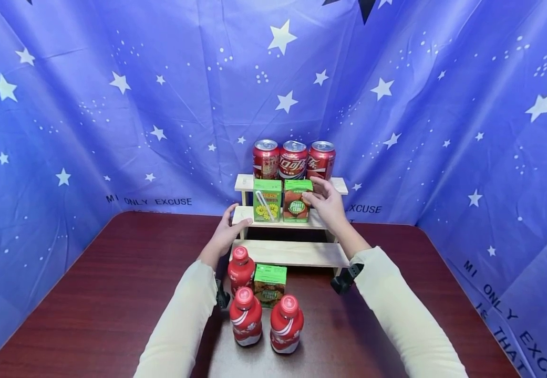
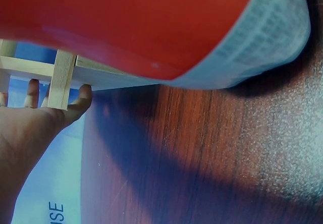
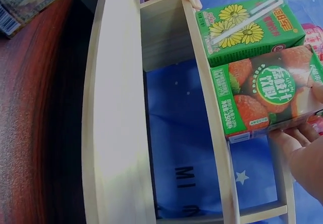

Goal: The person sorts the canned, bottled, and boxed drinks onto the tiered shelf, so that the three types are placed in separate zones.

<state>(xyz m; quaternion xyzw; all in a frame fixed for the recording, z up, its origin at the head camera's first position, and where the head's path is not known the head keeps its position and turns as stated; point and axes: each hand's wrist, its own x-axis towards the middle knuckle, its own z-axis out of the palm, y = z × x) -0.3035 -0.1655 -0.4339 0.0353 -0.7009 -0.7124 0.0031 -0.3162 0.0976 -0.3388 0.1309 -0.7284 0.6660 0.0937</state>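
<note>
My right hand [image 1: 328, 206] holds a lychee juice carton [image 1: 296, 202] on the middle step of a wooden tiered stand [image 1: 287, 253]. Its thumb lies against the carton's front, with other fingers at the side. Left of that carton stands a green drink carton [image 3: 250, 28] with yellow flowers and a straw on its front. At the step's left end, my left hand [image 1: 226, 231] grips the stand, thumb in front; the left wrist view shows its fingers around the wooden upright [image 2: 62, 80].
Three red cola cans [image 1: 293, 160] line the top step. Before the stand are another juice carton [image 1: 270, 286] and three red bottles, one [image 1: 241, 270] by the bottom step, one [image 1: 246, 317] nearer, one [image 1: 287, 325] to the right. A starry blue curtain [image 1: 197, 105] surrounds the table [image 1: 112, 294].
</note>
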